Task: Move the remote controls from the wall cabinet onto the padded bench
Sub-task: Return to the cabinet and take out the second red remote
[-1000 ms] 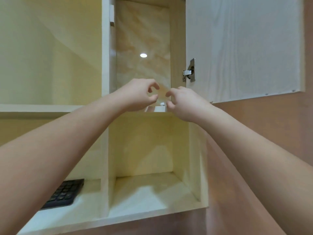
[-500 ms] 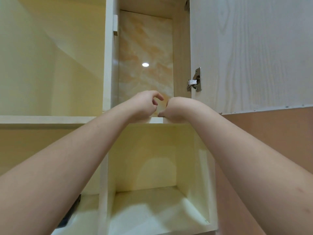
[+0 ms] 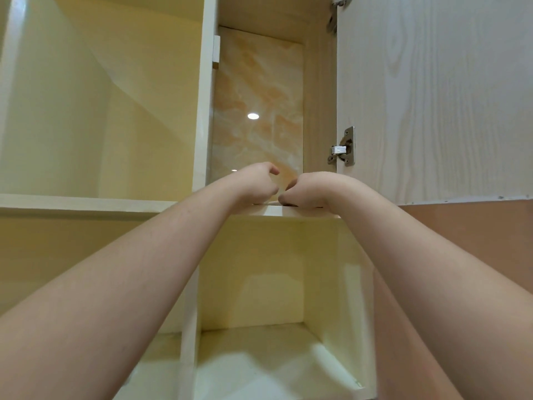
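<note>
Both my arms reach up into the open wall cabinet. My left hand [image 3: 255, 184] and my right hand [image 3: 307, 192] sit side by side on the upper shelf [image 3: 302, 212], almost touching. The fingers of both hands are curled downward behind the shelf's front edge. No remote control shows in the head view, because the shelf edge and my hands hide whatever lies on the shelf. A thin dark strip runs under my right hand; I cannot tell whether it is a remote or a shadow. The padded bench is out of view.
The cabinet door [image 3: 432, 96] stands open to the right, its hinge [image 3: 343, 147] close to my right hand. A vertical divider [image 3: 203, 111] borders the compartment on the left. Below the shelf is a pale open compartment [image 3: 259, 284].
Both hands have gone deeper onto the upper shelf and come together. The small white object seen between them earlier is now covered. The view has tilted upward, and the keyboard has left the frame.
</note>
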